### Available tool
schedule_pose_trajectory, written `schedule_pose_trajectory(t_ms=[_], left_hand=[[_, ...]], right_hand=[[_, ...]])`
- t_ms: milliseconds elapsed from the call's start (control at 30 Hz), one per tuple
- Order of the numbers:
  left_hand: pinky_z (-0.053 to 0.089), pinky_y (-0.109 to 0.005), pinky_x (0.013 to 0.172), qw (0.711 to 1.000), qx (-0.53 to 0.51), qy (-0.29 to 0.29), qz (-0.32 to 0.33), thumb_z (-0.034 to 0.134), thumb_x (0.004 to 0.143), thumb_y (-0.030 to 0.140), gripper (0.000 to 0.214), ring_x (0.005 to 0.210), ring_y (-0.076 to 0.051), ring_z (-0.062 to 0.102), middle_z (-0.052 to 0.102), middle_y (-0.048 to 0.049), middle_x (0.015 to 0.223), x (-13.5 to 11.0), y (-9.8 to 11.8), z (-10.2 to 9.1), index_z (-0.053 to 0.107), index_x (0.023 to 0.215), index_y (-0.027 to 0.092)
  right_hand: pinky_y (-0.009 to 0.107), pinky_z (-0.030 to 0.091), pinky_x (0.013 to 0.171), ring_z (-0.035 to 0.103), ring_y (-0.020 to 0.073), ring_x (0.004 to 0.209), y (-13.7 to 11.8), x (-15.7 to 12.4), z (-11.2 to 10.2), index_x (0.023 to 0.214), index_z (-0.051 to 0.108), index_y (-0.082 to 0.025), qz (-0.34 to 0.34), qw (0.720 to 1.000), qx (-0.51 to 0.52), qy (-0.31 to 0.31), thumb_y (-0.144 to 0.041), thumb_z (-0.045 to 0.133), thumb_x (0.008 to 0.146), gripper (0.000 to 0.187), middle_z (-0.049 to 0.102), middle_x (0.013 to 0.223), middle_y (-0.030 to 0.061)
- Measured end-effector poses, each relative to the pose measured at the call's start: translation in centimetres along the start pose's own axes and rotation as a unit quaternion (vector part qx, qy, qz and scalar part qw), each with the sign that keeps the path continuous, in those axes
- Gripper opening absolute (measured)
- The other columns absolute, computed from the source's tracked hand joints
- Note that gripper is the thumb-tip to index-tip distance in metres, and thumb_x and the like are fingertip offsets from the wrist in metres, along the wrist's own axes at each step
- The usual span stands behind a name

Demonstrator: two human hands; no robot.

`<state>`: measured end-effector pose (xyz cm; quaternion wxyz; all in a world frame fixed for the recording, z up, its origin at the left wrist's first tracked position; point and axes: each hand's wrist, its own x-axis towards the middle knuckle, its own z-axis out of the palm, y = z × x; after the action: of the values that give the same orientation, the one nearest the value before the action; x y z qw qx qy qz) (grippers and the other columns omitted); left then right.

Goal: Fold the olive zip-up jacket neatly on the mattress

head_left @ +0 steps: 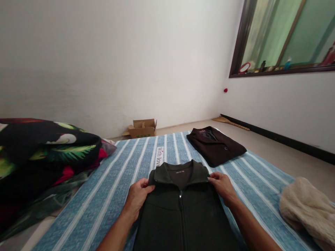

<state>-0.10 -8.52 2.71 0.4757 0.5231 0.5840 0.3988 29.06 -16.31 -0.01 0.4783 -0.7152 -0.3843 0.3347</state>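
Observation:
A dark green zip-up jacket [167, 212] lies face up in front of me, folded into a neat rectangle with its collar away from me. The zip runs down its middle, and its pull sits just below the collar. At the left shoulder edge, my left hand [138, 197] pinches the fabric between thumb and fingers. My right hand [222, 184] grips the opposite shoulder edge near the collar tip. Beneath the jacket spreads a blue, white-striped bed cover [104, 195]. The jacket's lower end runs out of view.
A folded dark brown garment [214, 146] lies beyond on the right. Beige fluffy cloth [306, 205] rests at the right edge. Patterned black bedding [39, 157] is heaped at left. On the floor behind are a cardboard box [142, 129] and a broom [230, 122].

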Motion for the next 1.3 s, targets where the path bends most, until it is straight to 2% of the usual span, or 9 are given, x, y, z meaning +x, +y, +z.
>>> schedule_pose_trajectory(t_ms=[167,333,433,533,667,767,900,1133,1300], left_hand=[[0.042,-0.025,0.046,0.998,0.043,0.007,-0.045,0.069,0.047,0.025,0.022,0.049,-0.018,0.059,0.061,0.0019,0.050,0.5,0.2,0.0,0.055,0.063,0.018],[0.046,-0.030,0.046,0.988,0.036,-0.088,-0.119,0.076,0.048,0.037,0.032,0.054,-0.025,0.064,0.064,-0.0026,0.052,-0.5,1.7,-0.5,0.060,0.065,0.016],[0.050,-0.032,0.050,0.978,0.014,-0.145,-0.148,0.079,0.046,0.041,0.036,0.060,-0.027,0.066,0.067,-0.0049,0.058,-1.6,2.2,-1.3,0.062,0.067,0.017],[0.053,-0.035,0.058,0.967,-0.017,-0.186,-0.172,0.080,0.046,0.044,0.043,0.069,-0.029,0.068,0.070,-0.0072,0.067,-3.2,2.2,-2.3,0.064,0.074,0.017],[0.053,-0.042,0.074,0.944,-0.111,-0.243,-0.194,0.081,0.045,0.046,0.051,0.084,-0.035,0.067,0.072,-0.0121,0.081,-5.6,1.4,-2.5,0.067,0.083,0.016],[0.050,-0.044,0.083,0.936,-0.172,-0.241,-0.193,0.080,0.045,0.044,0.056,0.093,-0.036,0.065,0.072,-0.0137,0.091,-6.8,0.5,-1.8,0.067,0.092,0.016],[0.049,-0.046,0.085,0.939,-0.180,-0.225,-0.190,0.081,0.043,0.039,0.066,0.098,-0.037,0.063,0.071,-0.0133,0.097,-7.5,0.3,-1.1,0.065,0.102,0.017],[0.050,-0.045,0.082,0.930,-0.178,-0.270,-0.174,0.081,0.048,0.029,0.053,0.095,-0.036,0.064,0.072,-0.0105,0.094,-8.2,3.4,-1.2,0.066,0.098,0.019],[0.051,-0.043,0.078,0.948,-0.149,-0.241,-0.148,0.077,0.051,0.024,0.045,0.090,-0.034,0.065,0.072,-0.0092,0.089,-8.6,5.2,-1.0,0.067,0.094,0.018]], right_hand=[[0.022,0.033,0.047,0.051,0.0127,0.053,0.4,0.8,0.4,0.062,0.054,-0.018,0.016,1.000,-0.004,0.022,-0.026,0.060,0.060,0.011,0.054,0.052,-0.0029],[0.023,0.038,0.050,0.059,0.0164,0.059,0.4,0.1,0.1,0.082,0.060,-0.014,0.037,0.999,0.000,0.019,-0.033,0.061,0.064,0.026,0.062,0.059,0.0003],[0.026,0.043,0.053,0.064,0.0203,0.066,0.4,-2.2,-0.6,0.080,0.062,-0.013,0.069,0.995,0.033,-0.059,-0.045,0.059,0.070,0.034,0.067,0.069,0.0062],[0.029,0.048,0.060,0.067,0.0245,0.078,0.9,-5.2,-1.3,0.090,0.061,-0.013,0.112,0.974,0.130,-0.144,-0.051,0.063,0.069,0.043,0.070,0.082,0.0092],[0.038,0.051,0.076,0.067,0.0282,0.085,2.1,-8.4,-1.5,0.102,0.058,-0.015,0.069,0.926,0.295,-0.224,-0.044,0.075,0.060,0.054,0.070,0.091,0.0098],[0.042,0.050,0.081,0.067,0.0290,0.086,2.7,-9.5,-1.3,0.103,0.058,-0.017,0.044,0.910,0.337,-0.239,-0.040,0.075,0.062,0.050,0.070,0.093,0.0089],[0.043,0.049,0.083,0.066,0.0293,0.090,2.6,-9.7,-1.1,0.107,0.057,-0.019,0.048,0.923,0.325,-0.202,-0.036,0.073,0.063,0.050,0.070,0.095,0.0072],[0.040,0.050,0.079,0.066,0.0281,0.091,-0.5,-9.8,-2.1,0.116,0.056,-0.021,0.038,0.927,0.306,-0.211,-0.022,0.065,0.063,0.053,0.071,0.095,0.0048],[0.038,0.051,0.075,0.066,0.0267,0.086,-3.3,-9.7,-3.8,0.113,0.060,-0.023,0.043,0.921,0.313,-0.227,-0.017,0.061,0.062,0.051,0.072,0.090,0.0031]])
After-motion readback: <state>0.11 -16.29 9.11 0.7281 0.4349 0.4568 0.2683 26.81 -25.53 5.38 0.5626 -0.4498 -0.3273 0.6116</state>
